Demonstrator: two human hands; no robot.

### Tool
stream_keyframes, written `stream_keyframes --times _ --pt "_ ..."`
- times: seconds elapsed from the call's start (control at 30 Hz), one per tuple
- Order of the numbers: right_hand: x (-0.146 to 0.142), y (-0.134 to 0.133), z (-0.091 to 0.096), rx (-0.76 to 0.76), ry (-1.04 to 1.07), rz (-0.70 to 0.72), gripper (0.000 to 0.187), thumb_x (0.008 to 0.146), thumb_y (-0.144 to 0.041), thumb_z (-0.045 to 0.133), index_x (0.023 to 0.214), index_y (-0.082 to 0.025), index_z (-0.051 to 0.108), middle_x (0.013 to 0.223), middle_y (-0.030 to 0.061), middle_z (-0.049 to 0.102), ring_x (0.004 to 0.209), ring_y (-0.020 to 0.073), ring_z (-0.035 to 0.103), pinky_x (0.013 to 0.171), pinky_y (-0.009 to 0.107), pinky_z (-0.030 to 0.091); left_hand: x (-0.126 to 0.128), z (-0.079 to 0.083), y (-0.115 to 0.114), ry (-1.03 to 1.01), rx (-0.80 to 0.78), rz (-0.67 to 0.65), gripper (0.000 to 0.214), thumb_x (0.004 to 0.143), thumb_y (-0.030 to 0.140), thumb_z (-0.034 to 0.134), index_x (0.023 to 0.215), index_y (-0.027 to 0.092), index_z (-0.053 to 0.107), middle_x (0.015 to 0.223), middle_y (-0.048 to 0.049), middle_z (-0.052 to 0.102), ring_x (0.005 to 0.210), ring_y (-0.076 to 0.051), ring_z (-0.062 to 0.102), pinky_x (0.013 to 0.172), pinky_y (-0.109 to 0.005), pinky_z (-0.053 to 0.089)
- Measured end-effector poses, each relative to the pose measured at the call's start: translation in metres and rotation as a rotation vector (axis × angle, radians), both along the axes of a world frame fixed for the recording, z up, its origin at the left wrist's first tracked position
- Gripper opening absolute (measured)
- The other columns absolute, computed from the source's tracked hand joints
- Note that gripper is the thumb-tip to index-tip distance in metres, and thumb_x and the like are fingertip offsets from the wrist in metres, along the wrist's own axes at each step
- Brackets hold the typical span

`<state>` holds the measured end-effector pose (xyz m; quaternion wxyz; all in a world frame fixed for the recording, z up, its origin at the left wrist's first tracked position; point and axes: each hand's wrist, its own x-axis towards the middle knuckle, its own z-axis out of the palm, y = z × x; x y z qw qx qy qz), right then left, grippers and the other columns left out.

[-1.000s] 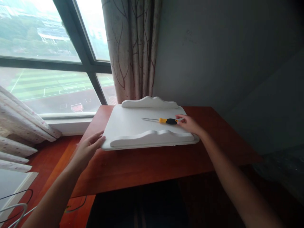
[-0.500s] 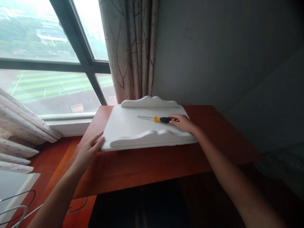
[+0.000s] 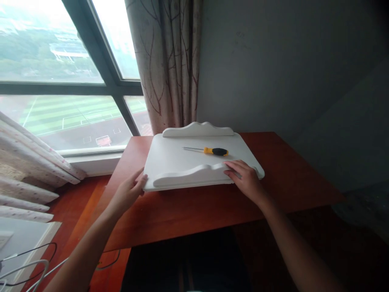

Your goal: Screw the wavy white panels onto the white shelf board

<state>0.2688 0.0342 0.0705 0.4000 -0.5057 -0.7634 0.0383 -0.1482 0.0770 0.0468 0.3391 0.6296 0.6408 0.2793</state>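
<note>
A white wooden panel (image 3: 176, 160) with two wavy raised rails lies flat on a red-brown table (image 3: 194, 207). A screwdriver (image 3: 209, 151) with a yellow and black handle rests on the panel near its far right. My left hand (image 3: 129, 194) touches the panel's near left corner, fingers stretched out. My right hand (image 3: 244, 178) lies on the right end of the near rail with fingers extended and holds nothing that I can see. The screwdriver lies free, a little beyond my right hand.
A large window (image 3: 60, 81) fills the left, with a patterned curtain (image 3: 170, 65) behind the panel and pale curtain folds (image 3: 27, 178) at the left edge. A grey wall (image 3: 273, 69) stands behind the table. Cables (image 3: 27, 263) lie at the lower left.
My right hand left the screwdriver's handle and came back to the near rail's right end. The screwdriver stays on the panel. The view shifted slightly left.
</note>
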Motion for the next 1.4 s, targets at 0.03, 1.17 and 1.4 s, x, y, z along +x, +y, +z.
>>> stream_keyframes --times 0.03,1.17,1.4 --pt "0.007 0.001 -0.001 -0.001 -0.006 -0.009 0.031 0.101 -0.040 0.058 0.122 -0.024 0.074 0.113 0.0092 0.075 0.104 0.0253 0.070 0.092 0.041 0.057 0.008 -0.001 0.002 -0.009 0.000 -0.008 0.086 0.090 0.070 0.048 0.154 0.012 0.045 0.056 0.0004 0.059 0.056 -0.021 0.060 0.052 -0.026 0.039" --pt "0.084 0.012 -0.021 0.283 0.359 -0.515 0.045 0.096 -0.049 0.058 0.126 -0.017 0.068 0.120 0.0155 0.071 0.112 0.0281 0.066 0.103 0.049 0.050 0.175 -0.013 0.038 -0.054 0.171 -0.081 0.042 0.096 0.042 0.054 0.133 0.022 0.061 0.067 -0.0013 0.068 0.066 -0.021 0.064 0.068 -0.028 0.042" --pt "-0.093 -0.017 -0.041 -0.292 0.781 -0.039 0.035 0.098 -0.051 0.052 0.101 -0.021 0.069 0.091 0.0085 0.071 0.075 0.0196 0.065 0.066 0.030 0.053 0.163 -0.015 -0.009 -0.282 0.272 -0.102 0.043 0.098 0.053 0.047 0.074 0.019 0.058 0.061 0.0004 0.054 0.059 -0.013 0.048 0.059 -0.024 0.036"
